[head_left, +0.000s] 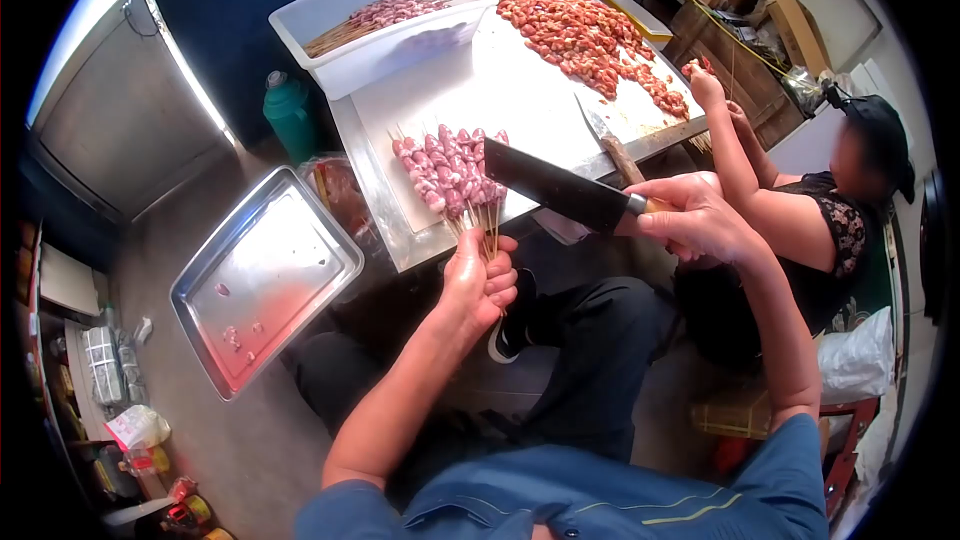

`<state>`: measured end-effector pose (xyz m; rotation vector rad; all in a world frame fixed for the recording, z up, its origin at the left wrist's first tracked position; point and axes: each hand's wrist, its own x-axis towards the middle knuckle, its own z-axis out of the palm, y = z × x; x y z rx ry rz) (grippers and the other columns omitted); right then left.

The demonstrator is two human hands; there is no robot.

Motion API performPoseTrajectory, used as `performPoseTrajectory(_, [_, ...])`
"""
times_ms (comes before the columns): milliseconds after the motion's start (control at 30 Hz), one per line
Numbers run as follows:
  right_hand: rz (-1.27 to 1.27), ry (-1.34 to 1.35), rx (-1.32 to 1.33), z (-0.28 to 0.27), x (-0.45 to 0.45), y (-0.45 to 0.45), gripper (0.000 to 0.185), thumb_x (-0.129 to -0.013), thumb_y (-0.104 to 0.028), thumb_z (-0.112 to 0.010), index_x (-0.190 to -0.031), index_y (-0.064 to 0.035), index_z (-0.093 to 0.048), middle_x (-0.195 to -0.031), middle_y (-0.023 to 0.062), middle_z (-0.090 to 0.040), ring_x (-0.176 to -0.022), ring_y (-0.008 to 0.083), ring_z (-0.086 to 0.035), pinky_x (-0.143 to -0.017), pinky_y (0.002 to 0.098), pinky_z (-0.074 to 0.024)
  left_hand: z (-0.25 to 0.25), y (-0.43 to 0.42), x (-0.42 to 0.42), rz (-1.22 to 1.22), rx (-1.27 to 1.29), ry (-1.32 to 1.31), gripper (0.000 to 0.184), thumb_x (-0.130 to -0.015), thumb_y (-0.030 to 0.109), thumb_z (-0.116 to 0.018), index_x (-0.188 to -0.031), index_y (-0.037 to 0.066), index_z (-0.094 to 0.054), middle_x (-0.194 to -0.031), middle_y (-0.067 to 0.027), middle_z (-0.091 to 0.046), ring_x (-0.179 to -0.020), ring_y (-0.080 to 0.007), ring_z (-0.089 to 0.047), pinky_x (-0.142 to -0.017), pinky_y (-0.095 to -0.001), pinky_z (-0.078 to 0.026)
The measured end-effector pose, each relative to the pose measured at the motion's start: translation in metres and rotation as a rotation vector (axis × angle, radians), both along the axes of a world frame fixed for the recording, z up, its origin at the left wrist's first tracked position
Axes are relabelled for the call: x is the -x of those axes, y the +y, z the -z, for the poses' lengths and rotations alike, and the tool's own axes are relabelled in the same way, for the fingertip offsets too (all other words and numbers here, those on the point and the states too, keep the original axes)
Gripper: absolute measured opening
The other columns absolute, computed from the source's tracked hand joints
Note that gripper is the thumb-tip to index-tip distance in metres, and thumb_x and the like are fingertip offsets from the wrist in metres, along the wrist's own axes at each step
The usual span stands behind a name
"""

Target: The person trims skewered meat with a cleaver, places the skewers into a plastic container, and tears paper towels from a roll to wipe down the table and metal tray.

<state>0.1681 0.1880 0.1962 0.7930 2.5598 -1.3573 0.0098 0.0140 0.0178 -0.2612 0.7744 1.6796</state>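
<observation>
My left hand (pixel 478 275) is closed around the wooden stick ends of several meat skewers (pixel 452 168). Their pinkish-red meat pieces lie together at the near edge of the white-topped table (pixel 440 90). In my right hand (pixel 690 215) is a cleaver (pixel 560 188), gripped by its wooden handle. The dark, broad blade points left, and its tip end is beside or over the right side of the skewered meat; I cannot tell if they touch. A second knife (pixel 605 135) with a worn wooden handle rests on the table, just beyond the cleaver.
A white plastic tub (pixel 390 45) holds many finished skewers. Cut meat (pixel 580 35) is heaped at the table's far right. At left is a metal tray (pixel 270 280) with a few scraps, near a green thermos (pixel 288 115). A co-worker (pixel 790 200) sits at right, holding some meat.
</observation>
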Motion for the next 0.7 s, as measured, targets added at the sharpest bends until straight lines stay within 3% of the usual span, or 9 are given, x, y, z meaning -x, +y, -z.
performPoseTrajectory(233, [0.037,0.289,0.118,0.037,0.064,-0.011,0.041,-0.09,-0.023,-0.06,-0.122,0.0022,-0.06,-0.062,-0.0012,-0.053,-0.047,0.0049,-0.048,-0.041,0.0202,-0.0358,-0.004,0.001,0.002,0.012,0.026,0.018,0.032,-0.096,0.03,-0.039,-0.089,0.003,-0.054,-0.053,0.0044,-0.024,-0.04,-0.0075,-0.02,-0.035,-0.0242,-0.017])
performPoseTrajectory(267, [0.008,0.24,0.139,0.039,0.069,-0.015,0.045,-0.089,-0.021,-0.061,-0.128,0.0011,-0.056,-0.067,-0.0004,-0.055,-0.047,0.0038,-0.048,-0.039,0.0196,-0.0353,-0.002,0.001,0.003,0.014,0.008,0.027,0.033,-0.097,0.031,-0.038,-0.09,0.002,-0.053,-0.053,0.0045,-0.024,-0.04,-0.0077,-0.019,-0.035,-0.0242,-0.017])
performPoseTrajectory(300, [-0.058,0.118,0.075,0.037,0.069,-0.014,0.039,-0.089,-0.024,-0.06,-0.119,0.0019,-0.061,-0.062,-0.0012,-0.053,-0.045,0.0063,-0.047,-0.04,0.0224,-0.0373,-0.001,0.001,0.004,0.015,0.01,0.032,0.033,-0.097,0.031,-0.038,-0.09,0.002,-0.053,-0.053,0.0045,-0.024,-0.04,-0.0077,-0.019,-0.035,-0.0242,-0.017])
performPoseTrajectory(467, [-0.01,-0.054,0.074,0.021,0.013,-0.001,0.04,-0.089,-0.024,-0.06,-0.119,0.0018,-0.061,-0.063,-0.0018,-0.053,-0.047,0.0045,-0.048,-0.041,0.0195,-0.0377,0.003,-0.002,0.006,0.009,-0.01,0.0,0.038,-0.099,0.034,-0.036,-0.09,0.0,-0.051,-0.053,0.0029,-0.024,-0.04,-0.0078,-0.019,-0.036,-0.0254,-0.017])
performPoseTrajectory(567, [0.024,0.005,0.079,0.016,-0.007,-0.001,0.04,-0.089,-0.024,-0.061,-0.119,0.002,-0.061,-0.065,-0.0027,-0.054,-0.048,0.0039,-0.048,-0.043,0.0183,-0.0379,-0.003,-0.005,0.005,0.015,0.008,0.02,0.037,-0.098,0.033,-0.037,-0.091,0.0,-0.051,-0.053,0.003,-0.024,-0.04,-0.0076,-0.02,-0.036,-0.0255,-0.017])
performPoseTrajectory(700, [-0.021,0.134,0.072,0.013,0.03,-0.013,0.041,-0.089,-0.024,-0.063,-0.121,0.001,-0.061,-0.068,-0.0021,-0.056,-0.049,0.0033,-0.048,-0.043,0.0177,-0.0366,0.004,-0.004,0.011,0.044,-0.004,0.011,0.033,-0.097,0.031,-0.038,-0.092,0.002,-0.053,-0.054,0.0047,-0.025,-0.041,-0.0076,-0.02,-0.036,-0.0239,-0.017])
